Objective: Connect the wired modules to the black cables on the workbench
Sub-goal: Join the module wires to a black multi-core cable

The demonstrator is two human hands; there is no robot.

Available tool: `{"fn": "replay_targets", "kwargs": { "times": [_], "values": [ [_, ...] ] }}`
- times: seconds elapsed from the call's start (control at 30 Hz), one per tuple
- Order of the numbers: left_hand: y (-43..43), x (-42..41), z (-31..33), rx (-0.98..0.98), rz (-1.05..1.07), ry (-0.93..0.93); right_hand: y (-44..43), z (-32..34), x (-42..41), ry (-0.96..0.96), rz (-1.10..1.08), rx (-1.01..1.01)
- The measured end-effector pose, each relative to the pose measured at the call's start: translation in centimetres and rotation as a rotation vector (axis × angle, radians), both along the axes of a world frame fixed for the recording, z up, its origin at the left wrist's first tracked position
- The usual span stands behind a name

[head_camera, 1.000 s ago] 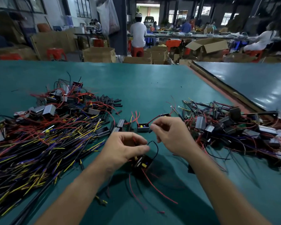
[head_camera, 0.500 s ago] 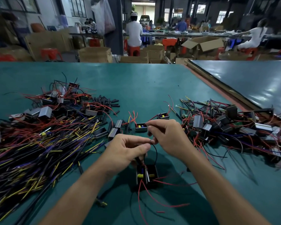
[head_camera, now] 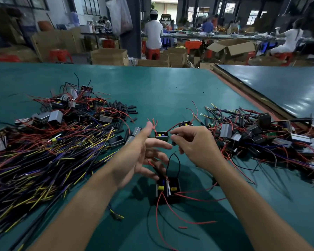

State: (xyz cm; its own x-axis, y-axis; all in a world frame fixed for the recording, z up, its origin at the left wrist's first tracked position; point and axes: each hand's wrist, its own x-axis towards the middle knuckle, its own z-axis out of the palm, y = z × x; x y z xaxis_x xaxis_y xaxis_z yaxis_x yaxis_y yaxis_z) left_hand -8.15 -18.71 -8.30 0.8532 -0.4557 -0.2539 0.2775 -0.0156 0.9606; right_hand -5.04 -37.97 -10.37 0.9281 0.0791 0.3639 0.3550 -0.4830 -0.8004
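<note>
Module on the tabletop between the hands, hookup apparently not finished.

The open black module (head_camera: 168,189) lies on the tabletop (head_camera: 170,91) with its black wire loop (head_camera: 172,163) standing free and red leads (head_camera: 188,198) trailing loose. The left hand (head_camera: 140,156), just left of the module, is spread and holds nothing. The right hand (head_camera: 194,147), just beyond-right of it, has its fingers curled and pinches a small dark piece (head_camera: 173,143); can't tell what. The black cables (head_camera: 43,156) are heaped well left of the module. A tangle of wired modules (head_camera: 261,138) lies to its right, done or pending unclear. Two small modules (head_camera: 161,135) sit beyond it. The loose leads could snag.
</note>
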Motion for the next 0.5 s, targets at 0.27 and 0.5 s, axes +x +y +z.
{"fn": "replay_targets", "kwargs": {
  "times": [0.27, 0.5],
  "values": [
    [1.2, 0.4, -0.9, 0.029, -0.101, -0.018, -0.2, 0.3, -0.3, 0.002, -0.007, -0.032],
    [1.4, 0.4, -0.9, 0.021, -0.115, -0.017, -0.4, 0.0, -0.4, 0.043, 0.008, -0.031]
  ]
}}
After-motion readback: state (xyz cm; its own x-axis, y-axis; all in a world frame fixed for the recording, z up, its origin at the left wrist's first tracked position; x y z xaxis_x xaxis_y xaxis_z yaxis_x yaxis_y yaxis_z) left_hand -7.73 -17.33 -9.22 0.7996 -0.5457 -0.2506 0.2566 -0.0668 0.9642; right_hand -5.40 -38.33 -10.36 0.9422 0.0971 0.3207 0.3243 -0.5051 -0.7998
